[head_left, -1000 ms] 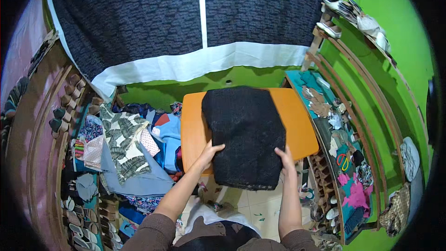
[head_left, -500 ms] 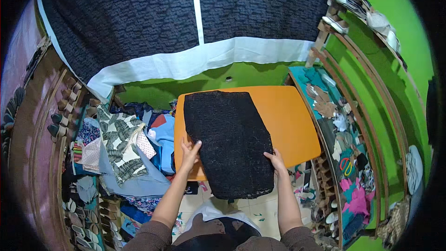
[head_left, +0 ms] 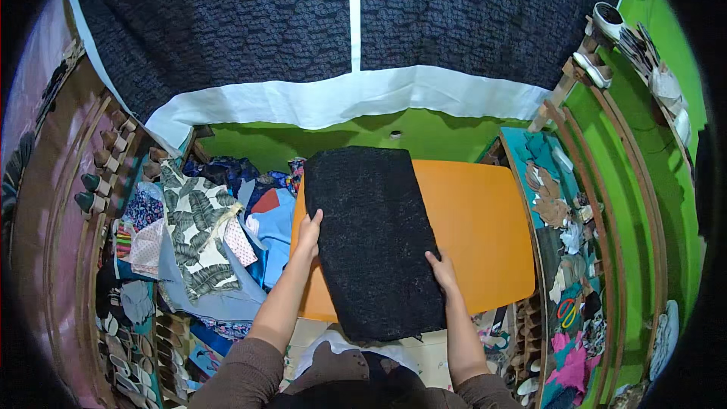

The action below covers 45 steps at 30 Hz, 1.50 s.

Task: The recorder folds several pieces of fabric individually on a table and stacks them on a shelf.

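Observation:
A folded black textured cloth (head_left: 372, 238) lies lengthwise on an orange table (head_left: 485, 227), its near end hanging over the table's front edge. My left hand (head_left: 309, 232) rests flat against the cloth's left edge. My right hand (head_left: 441, 270) presses on its right edge, nearer to me. Both hands touch the cloth with fingers together; neither grips it.
A heap of mixed clothes (head_left: 201, 235), one with a leaf print, lies left of the table. Wooden racks with shoes (head_left: 106, 174) line the left side. A shelf of colourful items (head_left: 564, 257) runs along the right. A dark patterned curtain (head_left: 341, 23) hangs behind, against green walls.
The cloth has shifted toward the table's left side and turned slightly. My hands have slid along its two side edges, following it.

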Tool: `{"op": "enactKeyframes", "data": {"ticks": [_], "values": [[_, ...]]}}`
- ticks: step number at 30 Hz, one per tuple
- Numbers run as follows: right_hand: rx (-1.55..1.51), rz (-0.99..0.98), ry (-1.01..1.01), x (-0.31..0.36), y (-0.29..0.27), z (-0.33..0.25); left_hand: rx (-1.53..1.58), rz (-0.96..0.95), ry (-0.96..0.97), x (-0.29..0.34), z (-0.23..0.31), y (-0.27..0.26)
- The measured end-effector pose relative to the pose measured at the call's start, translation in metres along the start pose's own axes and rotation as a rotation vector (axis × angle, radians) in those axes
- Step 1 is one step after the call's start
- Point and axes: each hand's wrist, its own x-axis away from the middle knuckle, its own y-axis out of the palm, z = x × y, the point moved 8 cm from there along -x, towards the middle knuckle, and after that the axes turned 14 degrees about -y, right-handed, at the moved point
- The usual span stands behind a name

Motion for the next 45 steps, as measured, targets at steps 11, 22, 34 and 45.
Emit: {"op": "enactKeyframes", "data": {"ticks": [11,22,34,45], "values": [[0.238,0.088,-0.015,0.007,-0.005,0.010,-0.869,0.549,0.352,-0.039,0.034,-0.010],[0.892,-0.104,-0.531,-0.022,0.096,-0.090,-1.590,0.573,0.479,0.040,-0.021,0.090],[0.964,-0.144,-0.508,-0.041,0.096,-0.064,-1.459,0.582,0.305,0.020,-0.018,0.059],[-0.019,0.029,0.066,-0.104,0.018,-0.013,-0.738,0.591,0.165,-0.006,0.013,0.024]]}}
